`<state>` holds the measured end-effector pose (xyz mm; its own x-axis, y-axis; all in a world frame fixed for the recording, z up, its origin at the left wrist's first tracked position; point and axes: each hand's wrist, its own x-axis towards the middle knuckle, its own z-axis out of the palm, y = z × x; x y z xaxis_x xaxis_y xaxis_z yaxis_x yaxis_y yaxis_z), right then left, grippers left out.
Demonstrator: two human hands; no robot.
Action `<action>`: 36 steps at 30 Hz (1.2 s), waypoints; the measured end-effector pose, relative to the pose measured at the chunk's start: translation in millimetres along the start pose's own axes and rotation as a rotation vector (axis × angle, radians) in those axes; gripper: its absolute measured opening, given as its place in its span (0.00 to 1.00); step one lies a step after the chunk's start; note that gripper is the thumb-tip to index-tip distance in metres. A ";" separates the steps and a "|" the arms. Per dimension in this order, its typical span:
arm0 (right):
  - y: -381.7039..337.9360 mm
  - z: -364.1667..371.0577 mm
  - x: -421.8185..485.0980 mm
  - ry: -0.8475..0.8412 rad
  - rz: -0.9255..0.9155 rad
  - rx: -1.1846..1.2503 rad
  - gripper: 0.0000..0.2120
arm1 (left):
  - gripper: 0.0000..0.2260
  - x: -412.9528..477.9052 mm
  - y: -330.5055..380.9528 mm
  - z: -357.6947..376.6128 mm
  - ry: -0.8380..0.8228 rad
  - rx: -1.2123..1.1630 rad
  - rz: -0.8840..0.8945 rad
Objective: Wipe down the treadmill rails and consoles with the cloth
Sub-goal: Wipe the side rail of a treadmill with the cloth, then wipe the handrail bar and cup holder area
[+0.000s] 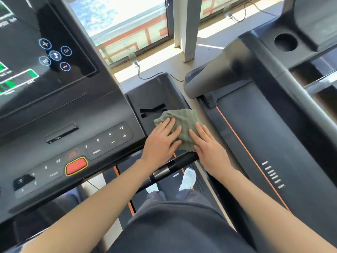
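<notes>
A green waffle-weave cloth (182, 121) lies on the right end of the black treadmill console (60, 141), over the side tray (155, 92). My left hand (162, 141) presses flat on the cloth's left part with straight fingers. My right hand (207, 145) lies flat on its right part, fingers straight too. Below both hands runs the black handrail (171, 168) with a silver sensor band. The console's button panel carries number keys and a red stop button (76, 166). Its dark screen (36, 46) shows round blue icons.
A second treadmill (259, 128) stands to the right, with an orange-edged belt, a grey upright and a cup holder (285, 42). A window and a pillar (187, 28) are ahead, with power cables on the floor. My legs and white shoes (187, 178) stand on the belt below.
</notes>
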<state>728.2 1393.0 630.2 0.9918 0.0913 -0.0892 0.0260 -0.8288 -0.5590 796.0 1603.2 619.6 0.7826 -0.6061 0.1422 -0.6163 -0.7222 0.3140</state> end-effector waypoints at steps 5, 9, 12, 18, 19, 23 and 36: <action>7.3 1.3 -38.3 0.124 0.050 0.034 0.25 | 0.15 -11.8 31.5 10.9 0.067 -0.142 -0.023; 12.8 2.0 -63.5 0.217 0.048 -0.003 0.21 | 0.13 -14.8 57.9 13.6 -0.056 -0.355 -0.252; 13.4 -0.6 -70.1 0.273 0.020 -0.051 0.17 | 0.09 -13.9 64.7 15.5 -0.136 -0.502 -0.385; 7.2 -0.3 -73.3 0.432 -0.021 -0.100 0.12 | 0.12 -12.6 59.6 9.2 -0.208 -0.486 -0.408; 5.3 2.5 -75.1 0.452 -0.021 -0.113 0.11 | 0.11 -13.7 57.5 9.1 -0.211 -0.469 -0.386; -9.7 15.3 -84.6 0.529 -0.027 -0.166 0.06 | 0.06 -20.2 46.7 5.2 -0.223 -0.424 -0.313; -77.4 85.7 -86.2 0.377 0.545 0.431 0.19 | 0.04 -37.5 12.3 -17.2 -0.334 -0.429 -0.319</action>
<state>630.0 1496.6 610.4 0.8281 -0.5236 -0.2001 -0.4502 -0.4087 -0.7939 760.6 1622.7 634.3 0.8098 -0.5045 -0.2993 -0.2131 -0.7285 0.6511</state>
